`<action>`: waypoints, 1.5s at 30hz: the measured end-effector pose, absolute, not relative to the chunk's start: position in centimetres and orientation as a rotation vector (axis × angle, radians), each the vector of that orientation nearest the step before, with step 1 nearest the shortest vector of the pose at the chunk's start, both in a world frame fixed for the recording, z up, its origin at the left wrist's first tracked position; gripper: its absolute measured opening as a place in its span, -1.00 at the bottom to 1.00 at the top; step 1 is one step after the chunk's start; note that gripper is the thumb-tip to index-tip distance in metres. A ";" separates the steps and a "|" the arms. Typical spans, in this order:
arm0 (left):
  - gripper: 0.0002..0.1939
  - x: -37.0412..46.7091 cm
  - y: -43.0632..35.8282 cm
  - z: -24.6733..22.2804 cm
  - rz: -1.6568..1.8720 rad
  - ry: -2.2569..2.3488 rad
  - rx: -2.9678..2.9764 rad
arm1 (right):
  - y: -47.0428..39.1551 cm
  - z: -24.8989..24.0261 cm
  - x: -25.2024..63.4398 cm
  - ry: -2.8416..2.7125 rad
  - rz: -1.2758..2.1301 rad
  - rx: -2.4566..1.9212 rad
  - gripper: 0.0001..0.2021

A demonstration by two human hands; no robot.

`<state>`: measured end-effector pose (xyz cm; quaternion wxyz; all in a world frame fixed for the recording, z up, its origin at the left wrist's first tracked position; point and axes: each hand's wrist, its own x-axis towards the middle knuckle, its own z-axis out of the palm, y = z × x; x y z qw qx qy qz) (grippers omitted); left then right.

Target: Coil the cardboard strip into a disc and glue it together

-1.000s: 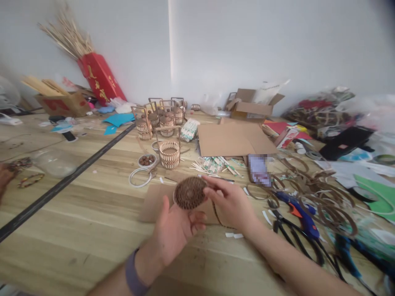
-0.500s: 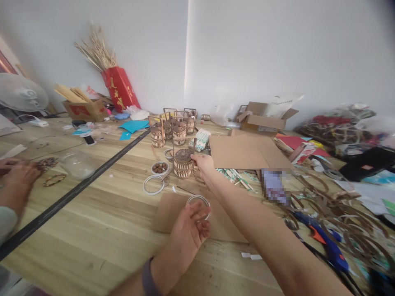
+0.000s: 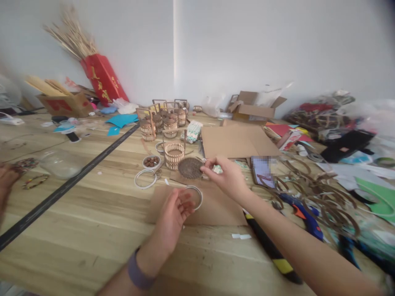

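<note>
**Woven disc pinched by one edge beside the open basket**

From where I sit at the far end of the feed, the right hand (image 3: 226,176) has a narrow grip, thumb and finger pinching the right edge of a woven disc (image 3: 189,168). The disc is raised above the worktop (image 3: 92,213), just beside the open basket (image 3: 174,162); it overlaps the basket's side in my view, and I cannot tell whether they touch.

The left hand (image 3: 173,218) hovers over a cardboard sheet (image 3: 222,205), fingers loosely curled at a pale ring (image 3: 201,200). I cannot tell whether that grip bears the ring's weight or merely brushes it.

My main worry is the pinch: with hold at one edge only, I judge the disc could swivel or droop, and a sideways swing could knock the basket or its tall handle. If the left fingers are as slack as they look, the ring could slip and roll off the card. The right forearm passes close to a black-and-yellow tool (image 3: 273,250), so a careless pull back might shove it. A wider sweep left could upset the brown beads (image 3: 151,161).
</note>
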<state>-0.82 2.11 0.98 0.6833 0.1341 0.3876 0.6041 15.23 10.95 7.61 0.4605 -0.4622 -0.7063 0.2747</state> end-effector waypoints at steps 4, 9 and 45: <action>-0.23 -1.1 1.3 1.5 1.107 0.814 0.530 | 4.2 8.0 20.1 -2.444 -0.177 -0.529 -0.73; -0.29 -0.5 0.3 0.1 0.796 0.730 0.861 | -1.1 6.8 21.3 -2.548 -0.443 -0.483 -0.65; -0.37 -0.6 -0.9 0.0 0.674 0.652 0.843 | -1.6 -0.6 37.2 -1.750 -0.355 -2.430 -0.72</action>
